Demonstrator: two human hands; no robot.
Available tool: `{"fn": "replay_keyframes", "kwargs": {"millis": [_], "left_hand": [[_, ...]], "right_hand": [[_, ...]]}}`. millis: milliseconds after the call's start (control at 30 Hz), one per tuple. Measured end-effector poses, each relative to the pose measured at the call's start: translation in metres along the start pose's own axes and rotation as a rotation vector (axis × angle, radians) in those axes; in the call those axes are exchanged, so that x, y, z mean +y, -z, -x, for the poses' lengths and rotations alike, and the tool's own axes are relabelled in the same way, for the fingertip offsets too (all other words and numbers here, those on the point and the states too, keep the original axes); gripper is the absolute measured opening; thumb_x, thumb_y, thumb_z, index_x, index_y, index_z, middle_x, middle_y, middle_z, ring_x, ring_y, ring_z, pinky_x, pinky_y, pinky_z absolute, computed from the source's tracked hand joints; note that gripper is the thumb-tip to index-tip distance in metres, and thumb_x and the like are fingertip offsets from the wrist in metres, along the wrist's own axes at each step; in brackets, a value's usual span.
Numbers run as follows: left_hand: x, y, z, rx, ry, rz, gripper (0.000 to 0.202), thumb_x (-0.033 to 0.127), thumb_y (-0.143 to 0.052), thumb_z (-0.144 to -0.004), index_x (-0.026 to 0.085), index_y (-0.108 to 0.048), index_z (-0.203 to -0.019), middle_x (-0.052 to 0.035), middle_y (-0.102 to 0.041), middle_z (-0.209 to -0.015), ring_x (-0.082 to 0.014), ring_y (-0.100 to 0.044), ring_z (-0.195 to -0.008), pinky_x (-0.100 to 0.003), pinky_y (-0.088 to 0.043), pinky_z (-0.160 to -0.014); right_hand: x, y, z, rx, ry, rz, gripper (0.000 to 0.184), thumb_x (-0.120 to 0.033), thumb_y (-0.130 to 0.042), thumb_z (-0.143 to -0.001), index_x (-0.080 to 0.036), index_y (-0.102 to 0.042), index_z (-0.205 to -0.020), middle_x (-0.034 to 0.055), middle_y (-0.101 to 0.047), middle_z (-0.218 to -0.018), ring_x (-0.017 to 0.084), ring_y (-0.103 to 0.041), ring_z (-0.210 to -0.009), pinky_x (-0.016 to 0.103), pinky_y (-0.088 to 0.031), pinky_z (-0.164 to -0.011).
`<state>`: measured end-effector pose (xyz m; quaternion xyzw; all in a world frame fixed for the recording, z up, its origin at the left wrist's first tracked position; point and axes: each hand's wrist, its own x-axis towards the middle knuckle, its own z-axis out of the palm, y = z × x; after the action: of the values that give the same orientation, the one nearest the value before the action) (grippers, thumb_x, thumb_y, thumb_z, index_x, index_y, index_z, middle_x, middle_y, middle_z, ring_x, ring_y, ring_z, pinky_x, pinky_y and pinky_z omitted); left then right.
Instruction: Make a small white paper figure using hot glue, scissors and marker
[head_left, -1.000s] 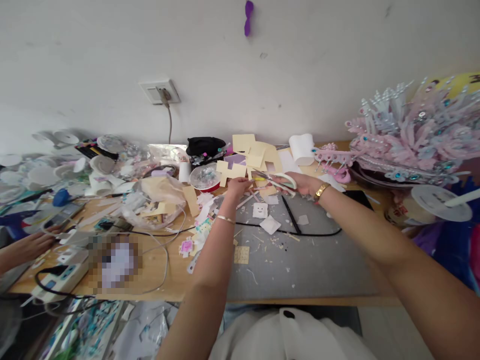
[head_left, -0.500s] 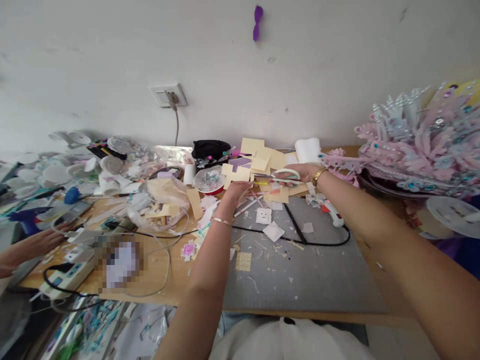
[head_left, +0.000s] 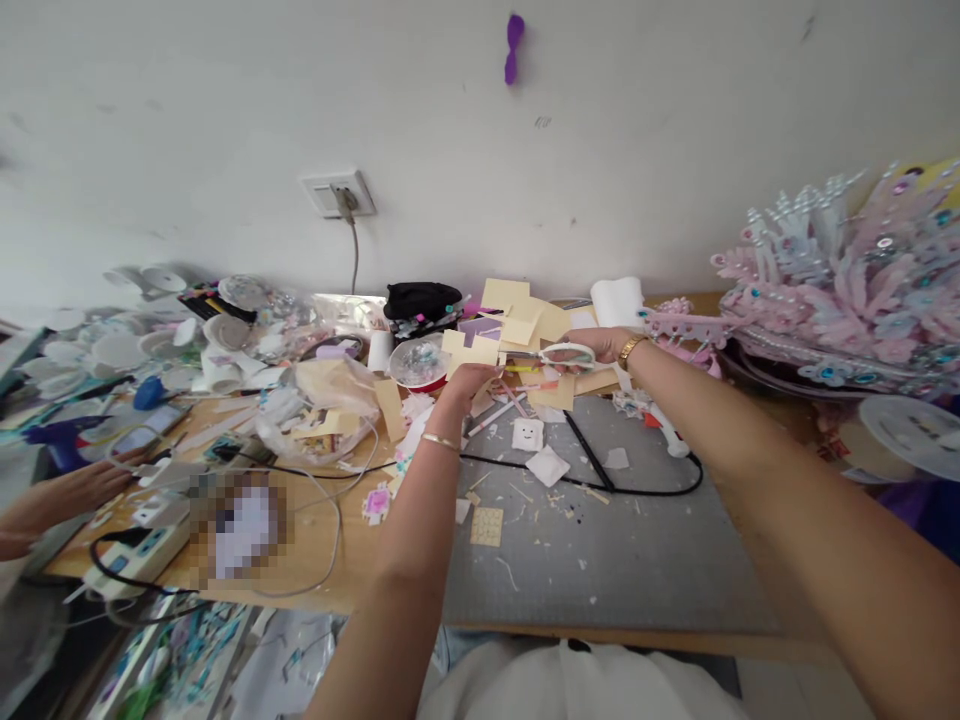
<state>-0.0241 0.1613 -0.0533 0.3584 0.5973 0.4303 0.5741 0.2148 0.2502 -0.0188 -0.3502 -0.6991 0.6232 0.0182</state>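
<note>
My left hand (head_left: 476,378) is closed on a pale yellow piece of card (head_left: 471,350), which has a notch cut into its upper edge. In my right hand (head_left: 600,343) is a pair of scissors with white handles (head_left: 568,353). Their blades point left and reach the right edge of the card. More pale yellow cards (head_left: 529,318) lie just behind my hands. Below them on the grey cutting mat (head_left: 615,570) are a small white square with a drawn face (head_left: 528,434), a plain white square (head_left: 547,465) and a black pen-like stick (head_left: 589,450).
At left, a co-worker's hand (head_left: 90,485) rests near a power strip (head_left: 139,545) and a blue glue gun (head_left: 60,437). A bowl of small beads (head_left: 418,362) and a plastic bag (head_left: 330,390) stand left of centre. Pink jewelled crowns (head_left: 840,290) fill the right side.
The scissors have turned slightly and their blades now sit closer together at the card's edge. My left hand stays at nearly the same place.
</note>
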Motion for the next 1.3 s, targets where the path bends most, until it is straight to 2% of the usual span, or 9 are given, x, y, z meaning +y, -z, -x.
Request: {"fn": "replay_keyframes", "kwargs": {"millis": [300, 567, 633, 733, 867, 967, 1033, 1133, 1300], "left_hand": [[-0.003, 0.002, -0.007, -0.005, -0.02, -0.036, 0.007, 0.02, -0.076, -0.064, 0.016, -0.071, -0.061, -0.0063, -0.071, -0.069, -0.0197, -0.064, -0.065, -0.034, -0.053, -0.072], [0.006, -0.002, -0.001, 0.019, -0.015, -0.067, 0.01, 0.014, -0.072, -0.067, 0.015, -0.068, -0.058, -0.0075, -0.068, -0.064, -0.0186, -0.06, -0.061, -0.032, -0.05, -0.067], [0.008, -0.002, 0.001, 0.038, -0.031, -0.081, 0.009, 0.014, -0.074, -0.065, 0.015, -0.068, -0.058, -0.0074, -0.068, -0.063, -0.0181, -0.06, -0.061, -0.031, -0.049, -0.065], [0.011, -0.002, 0.005, 0.078, -0.067, -0.093, 0.012, 0.019, -0.079, -0.062, 0.015, -0.069, -0.06, -0.0028, -0.063, -0.057, -0.0149, -0.055, -0.056, -0.027, -0.043, -0.059], [0.015, -0.001, 0.023, 0.122, -0.142, -0.079, 0.021, 0.029, -0.084, -0.058, 0.015, -0.069, -0.062, 0.0023, -0.059, -0.055, -0.0108, -0.049, -0.054, -0.023, -0.036, -0.055], [0.019, -0.002, 0.046, 0.083, -0.173, -0.065, 0.027, 0.034, -0.085, -0.054, 0.015, -0.072, -0.068, 0.0005, -0.064, -0.062, -0.0121, -0.053, -0.058, -0.023, -0.037, -0.055], [0.02, -0.004, 0.063, 0.039, -0.192, -0.053, 0.026, 0.034, -0.085, -0.052, 0.015, -0.073, -0.066, -0.0012, -0.067, -0.066, -0.0135, -0.056, -0.063, -0.023, -0.041, -0.057], [0.019, -0.014, 0.085, -0.026, -0.213, 0.012, 0.023, 0.031, -0.084, -0.052, 0.016, -0.075, -0.066, -0.0034, -0.071, -0.071, -0.0171, -0.061, -0.071, -0.025, -0.046, -0.064], [0.002, -0.046, 0.108, -0.029, -0.237, 0.141, 0.023, 0.033, -0.081, -0.058, 0.018, -0.076, -0.075, -0.003, -0.073, -0.075, -0.017, -0.063, -0.071, -0.028, -0.048, -0.067]], "right_hand": [[-0.004, -0.007, 0.0, 0.033, -0.002, 0.002, 0.045, -0.053, -0.084, -0.06, -0.015, -0.062, -0.068, -0.0004, -0.062, -0.062, 0.007, -0.045, -0.05, 0.02, -0.034, -0.045], [0.006, -0.003, -0.007, 0.057, 0.02, 0.03, 0.024, -0.026, -0.081, -0.054, -0.014, -0.063, -0.065, -0.0043, -0.057, -0.054, 0.006, -0.04, -0.047, 0.02, -0.029, -0.044], [0.005, -0.002, -0.006, 0.055, 0.024, 0.029, 0.023, -0.024, -0.079, -0.054, -0.014, -0.063, -0.067, -0.0052, -0.056, -0.054, 0.005, -0.038, -0.046, 0.019, -0.028, -0.043], [0.0, -0.003, 0.003, 0.033, 0.026, 0.022, 0.028, -0.03, -0.082, -0.055, -0.014, -0.063, -0.069, -0.0037, -0.059, -0.058, 0.006, -0.041, -0.048, 0.02, -0.031, -0.045], [-0.011, -0.009, 0.031, -0.03, 0.041, -0.012, 0.045, -0.052, -0.083, -0.062, -0.015, -0.063, -0.077, 0.0002, -0.063, -0.071, 0.01, -0.052, -0.059, 0.024, -0.043, -0.056], [-0.017, -0.021, 0.062, -0.088, 0.158, -0.179, 0.055, -0.062, -0.081, -0.063, -0.016, -0.063, -0.087, 0.0012, -0.062, -0.08, 0.013, -0.057, -0.068, 0.03, -0.051, -0.071], [-0.02, -0.035, 0.084, -0.097, 0.236, -0.264, 0.062, -0.065, -0.081, -0.063, -0.017, -0.064, -0.098, 0.004, -0.063, -0.089, 0.015, -0.06, -0.078, 0.035, -0.052, -0.083], [-0.017, -0.069, 0.111, 0.101, 0.315, -0.327, 0.064, -0.053, -0.088, -0.057, -0.019, -0.064, -0.106, 0.0032, -0.063, -0.091, 0.017, -0.062, -0.085, 0.035, -0.052, -0.086], [0.003, -0.143, 0.125, 0.664, 0.228, -0.48, 0.052, -0.041, -0.087, -0.058, -0.022, -0.062, -0.1, 0.0003, -0.065, -0.083, 0.017, -0.064, -0.075, 0.031, -0.054, -0.071]]}}
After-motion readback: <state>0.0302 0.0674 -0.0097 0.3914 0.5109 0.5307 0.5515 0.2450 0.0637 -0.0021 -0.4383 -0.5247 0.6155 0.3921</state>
